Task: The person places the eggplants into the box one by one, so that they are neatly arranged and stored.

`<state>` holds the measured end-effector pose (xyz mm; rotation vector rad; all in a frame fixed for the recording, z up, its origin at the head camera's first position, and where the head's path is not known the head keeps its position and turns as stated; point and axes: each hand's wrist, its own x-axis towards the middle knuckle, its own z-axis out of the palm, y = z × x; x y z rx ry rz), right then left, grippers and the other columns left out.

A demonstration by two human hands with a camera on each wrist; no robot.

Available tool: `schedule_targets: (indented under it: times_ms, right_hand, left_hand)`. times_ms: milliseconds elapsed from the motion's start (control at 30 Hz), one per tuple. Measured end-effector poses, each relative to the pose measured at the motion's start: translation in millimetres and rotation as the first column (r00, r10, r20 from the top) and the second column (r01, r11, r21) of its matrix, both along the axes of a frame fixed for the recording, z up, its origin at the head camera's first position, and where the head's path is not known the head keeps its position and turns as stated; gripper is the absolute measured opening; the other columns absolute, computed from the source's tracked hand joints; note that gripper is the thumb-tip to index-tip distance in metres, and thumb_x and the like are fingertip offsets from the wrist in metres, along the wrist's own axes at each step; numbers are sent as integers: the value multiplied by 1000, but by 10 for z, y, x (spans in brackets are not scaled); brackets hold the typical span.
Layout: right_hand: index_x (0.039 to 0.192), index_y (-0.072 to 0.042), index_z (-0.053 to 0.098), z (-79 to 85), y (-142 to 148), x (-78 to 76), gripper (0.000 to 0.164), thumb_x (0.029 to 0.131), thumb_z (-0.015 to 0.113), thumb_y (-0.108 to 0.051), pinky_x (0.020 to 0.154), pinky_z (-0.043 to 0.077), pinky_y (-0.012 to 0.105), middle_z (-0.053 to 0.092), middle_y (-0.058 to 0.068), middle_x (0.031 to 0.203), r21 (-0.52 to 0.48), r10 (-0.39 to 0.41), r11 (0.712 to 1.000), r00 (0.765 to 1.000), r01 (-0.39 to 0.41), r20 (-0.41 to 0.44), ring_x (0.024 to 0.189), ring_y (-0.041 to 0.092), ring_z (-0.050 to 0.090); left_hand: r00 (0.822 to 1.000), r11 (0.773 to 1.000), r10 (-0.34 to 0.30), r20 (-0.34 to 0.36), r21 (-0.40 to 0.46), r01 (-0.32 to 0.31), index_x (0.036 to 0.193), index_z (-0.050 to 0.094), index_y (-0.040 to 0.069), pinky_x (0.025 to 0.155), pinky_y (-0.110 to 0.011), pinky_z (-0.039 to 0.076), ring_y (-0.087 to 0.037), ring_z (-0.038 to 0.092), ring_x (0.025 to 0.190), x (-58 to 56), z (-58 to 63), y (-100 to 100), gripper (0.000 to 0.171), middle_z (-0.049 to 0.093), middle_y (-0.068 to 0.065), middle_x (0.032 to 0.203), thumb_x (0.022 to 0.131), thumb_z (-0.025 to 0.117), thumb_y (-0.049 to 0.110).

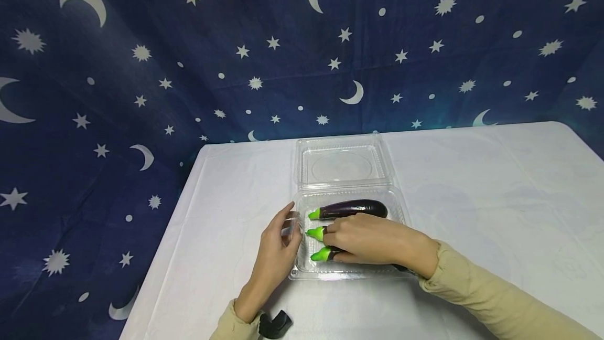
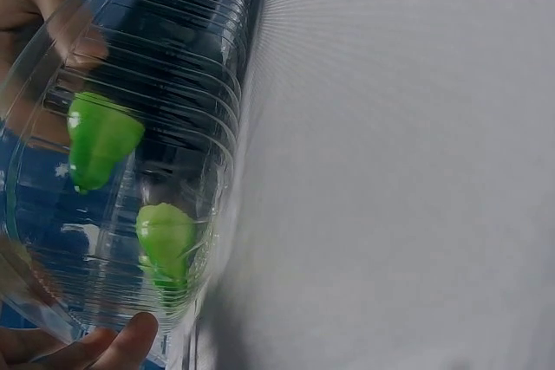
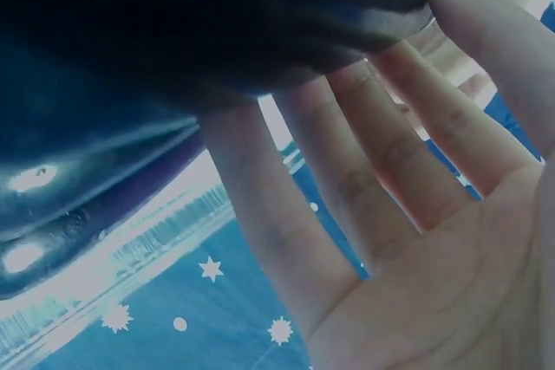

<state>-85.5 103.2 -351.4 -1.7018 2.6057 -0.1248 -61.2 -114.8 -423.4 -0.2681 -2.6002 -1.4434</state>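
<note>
The left hand (image 1: 274, 245), fingers spread, rests against the clear, ribbed plastic container (image 1: 340, 276) (presumably to steady it) while the right hand (image 1: 373, 239) pinches the glossy, elongated, dark-purple, green-capped eggplant (image 1: 324, 254) nearest the person inside.

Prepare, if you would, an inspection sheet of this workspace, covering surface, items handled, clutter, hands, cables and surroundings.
Surface: white tablecloth, faint creases.
Items handled: three eggplants with green caps, side by side in a clear container; its lid lies open behind.
Clutter: black object beside the left cuff, identity unclear.
Hands: left hand at the container's left side; right hand grips an eggplant.
Cables: nothing seen.
Surroundings: blue cloth printed with moons and stars.
</note>
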Motion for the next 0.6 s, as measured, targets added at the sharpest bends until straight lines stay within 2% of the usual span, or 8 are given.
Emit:
schedule_targets:
  times_ms: [200, 600]
  right_hand:
    - [92, -17, 68, -51, -19, -12, 15, 88, 74, -30, 64, 52, 23, 62, -10, 84, 34, -1, 999, 1000, 0, 20, 72, 3, 56]
    - [87, -19, 69, -106, -58, -17, 14, 86, 76, -32, 58, 50, 24, 61, -11, 79, 54, 4, 999, 1000, -4, -14, 69, 4, 57]
  left_hand:
    - [1000, 1000, -1, 7, 4, 1, 144, 48, 6, 79, -28, 59, -24, 66, 108, -2, 1, -2, 51, 66, -13, 120, 94, 56, 3]
    - [1000, 1000, 0, 13, 9, 0, 144, 48, 6, 78, -27, 59, -23, 66, 108, 4, 11, 0, 51, 66, -13, 120, 95, 57, 4]
